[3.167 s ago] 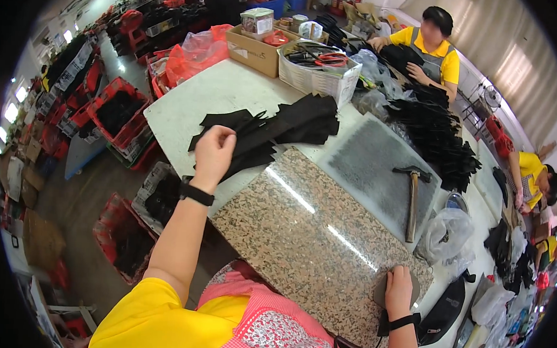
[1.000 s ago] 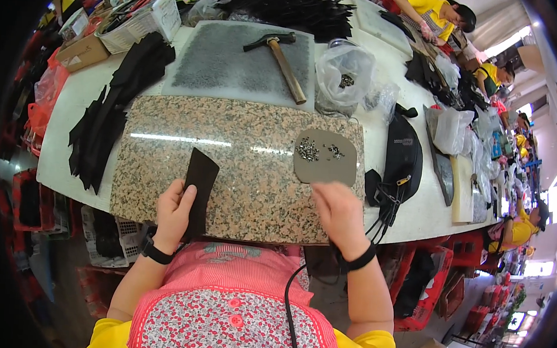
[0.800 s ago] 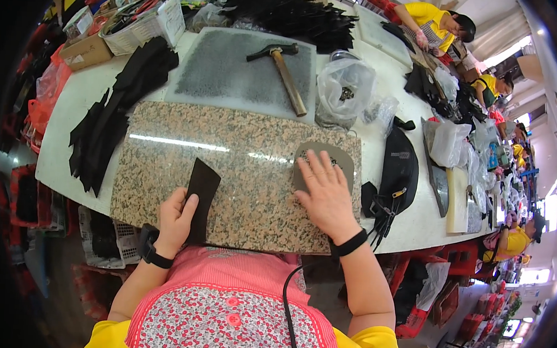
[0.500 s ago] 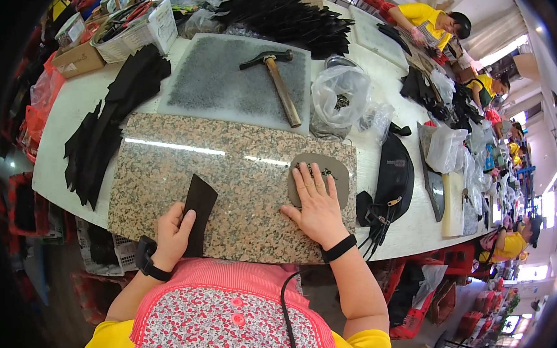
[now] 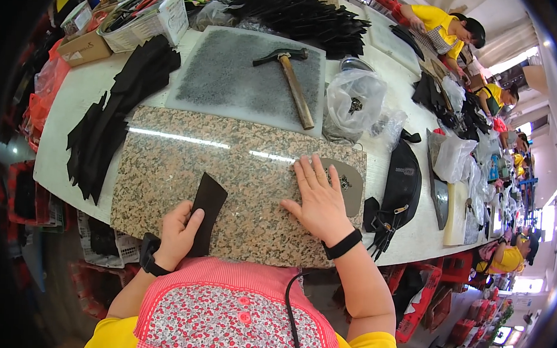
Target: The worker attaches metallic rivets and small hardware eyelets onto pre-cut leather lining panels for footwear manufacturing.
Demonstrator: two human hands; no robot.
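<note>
The left hand [image 5: 178,232] grips the near end of a black piece [image 5: 207,207], thumb on top and fingers curled under it; the piece lies on the granite slab [image 5: 186,164] near its front edge. The right hand [image 5: 318,200] lies flat on the slab, fingers spread and holding nothing, its fingertips reaching onto a grey plate [image 5: 345,184] at the slab's right end; small metal bits sit on that plate. Just right of the slab lies a black pouch [image 5: 401,182]. To the left, a heap of black pieces [image 5: 116,114] runs along the table [image 5: 70,103]. Beyond the slab is a grey mat [image 5: 233,79] with a hammer [image 5: 292,81] lying on it, and a clear bag [image 5: 356,103] beside it
</note>
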